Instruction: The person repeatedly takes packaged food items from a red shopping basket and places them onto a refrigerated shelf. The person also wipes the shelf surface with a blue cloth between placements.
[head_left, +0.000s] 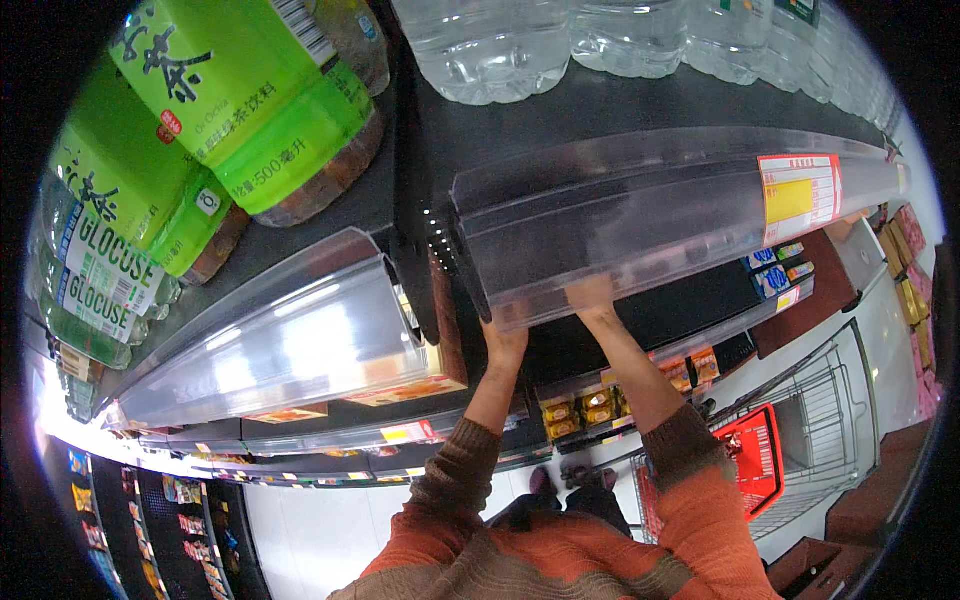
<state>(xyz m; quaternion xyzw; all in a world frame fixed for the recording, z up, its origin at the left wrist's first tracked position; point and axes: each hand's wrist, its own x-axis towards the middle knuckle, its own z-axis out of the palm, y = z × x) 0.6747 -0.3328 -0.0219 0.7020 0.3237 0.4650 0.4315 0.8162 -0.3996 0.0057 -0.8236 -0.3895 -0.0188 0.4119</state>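
Both arms reach forward to a clear plastic shelf-edge strip (637, 217) on a black shelf. My left hand (508, 337) is at the strip's lower left corner, its fingers partly behind the plastic. My right hand (592, 296) lies a little to the right, seen dimly through the lower edge; its fingertips are hidden. Whether either hand grips anything cannot be made out. Clear plastic bottles (491, 49) stand on the shelf above the strip. Green-labelled tea bottles (247, 112) stand at the upper left. A red, white and yellow price tag (801, 196) sits in the strip's right part.
Lower shelves hold yellow packs (598, 409), orange packs (705, 365) and blue packs (770, 281). A metal shopping cart (825, 420) with a red basket (772, 465) stands at the right. Cardboard cartons (412, 390) lie under the left shelf. More stocked racks (150, 517) are at lower left.
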